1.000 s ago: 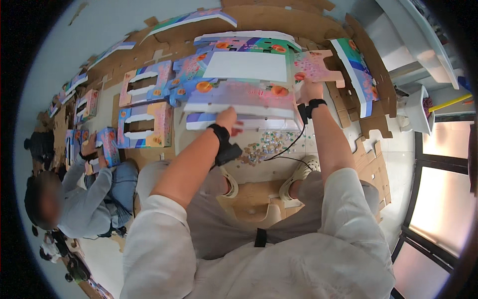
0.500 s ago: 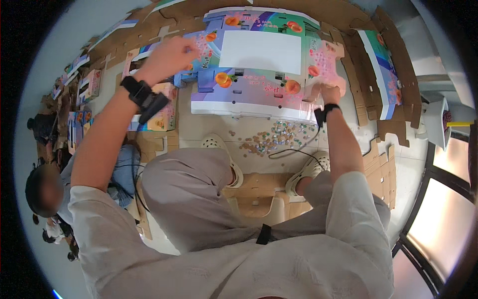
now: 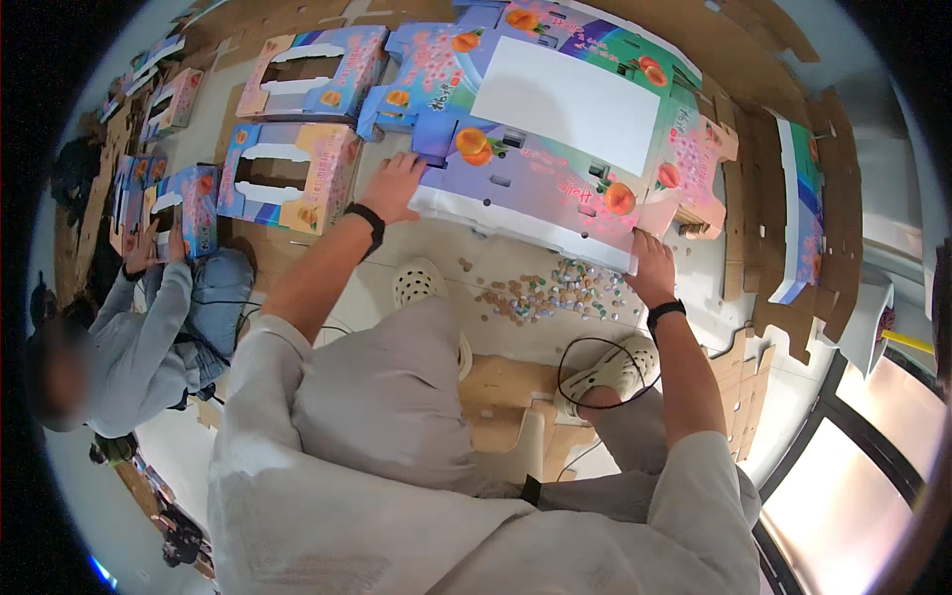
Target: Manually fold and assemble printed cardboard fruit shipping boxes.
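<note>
A large flat printed cardboard box blank [image 3: 540, 183] lies in front of me, coloured purple, pink and green with peach pictures and a white rectangle in its middle. At its near left corner, my left hand [image 3: 394, 188] has fingers and thumb around the edge. My right hand [image 3: 652, 268] is closed on the near right corner, fingers on top. Between the two hands runs the blank's white near edge strip. The undersides of both grips are hidden.
Folded window boxes [image 3: 288, 177] stand to the left. Many small round pieces [image 3: 555, 290] lie scattered on the floor near my shoes. Cardboard sheets [image 3: 838, 218] and another printed blank [image 3: 798, 208] lie right. A co-worker [image 3: 149, 327] sits at left, hands on a box [image 3: 188, 208].
My left hand has come down from above the blank's left flap to its near left corner. My right hand has moved from the right flap to the near right corner. The view has turned.
</note>
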Demonstrator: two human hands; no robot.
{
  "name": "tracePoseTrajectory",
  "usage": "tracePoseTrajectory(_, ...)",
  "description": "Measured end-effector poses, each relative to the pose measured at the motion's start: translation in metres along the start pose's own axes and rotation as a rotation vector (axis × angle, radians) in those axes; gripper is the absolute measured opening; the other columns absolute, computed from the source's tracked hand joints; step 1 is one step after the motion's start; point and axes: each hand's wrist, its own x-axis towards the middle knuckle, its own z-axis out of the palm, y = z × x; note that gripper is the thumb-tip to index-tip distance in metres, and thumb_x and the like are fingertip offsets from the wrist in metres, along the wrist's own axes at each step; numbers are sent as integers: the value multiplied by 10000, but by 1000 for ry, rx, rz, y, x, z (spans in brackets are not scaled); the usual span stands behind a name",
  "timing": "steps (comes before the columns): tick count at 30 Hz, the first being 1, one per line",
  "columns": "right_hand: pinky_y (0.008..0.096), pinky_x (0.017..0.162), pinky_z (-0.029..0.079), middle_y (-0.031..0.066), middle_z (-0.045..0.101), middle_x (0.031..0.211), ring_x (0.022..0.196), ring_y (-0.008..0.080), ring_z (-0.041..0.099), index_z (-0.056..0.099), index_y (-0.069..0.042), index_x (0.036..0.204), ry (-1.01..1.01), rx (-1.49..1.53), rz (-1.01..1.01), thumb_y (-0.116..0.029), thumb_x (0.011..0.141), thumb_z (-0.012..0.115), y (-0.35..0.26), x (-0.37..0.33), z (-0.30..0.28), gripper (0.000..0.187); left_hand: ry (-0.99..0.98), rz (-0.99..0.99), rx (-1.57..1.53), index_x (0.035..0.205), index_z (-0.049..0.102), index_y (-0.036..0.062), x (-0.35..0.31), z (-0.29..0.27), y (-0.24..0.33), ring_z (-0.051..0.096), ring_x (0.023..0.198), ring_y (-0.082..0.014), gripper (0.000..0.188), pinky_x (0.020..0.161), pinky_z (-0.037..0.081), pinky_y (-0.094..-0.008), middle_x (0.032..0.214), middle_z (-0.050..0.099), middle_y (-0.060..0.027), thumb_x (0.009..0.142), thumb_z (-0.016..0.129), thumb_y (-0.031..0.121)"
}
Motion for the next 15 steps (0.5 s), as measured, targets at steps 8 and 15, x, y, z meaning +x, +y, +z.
tracePoseTrajectory(8,452,1103,438,143,608,1432,1349,308,569,485,-47,1471,51,85,-92,-164,657,923,8,-3,7,932,-114,26,29,1441,502,9,-1,7,7,609,1269,-300,947,1189,402,-489,1309,631,-138,680,939,363)
tracePoseTrajectory(15,455,1138,422,119,578,1476,1397,296,529,448,-66,1506,-121,41,-7,-268,594,989,15,-1,11,1080,-151,-23,-25,1394,500,46,15,27,4,579,1323,-325,975,1185,401,-513,1327,629,-144,620,980,394)
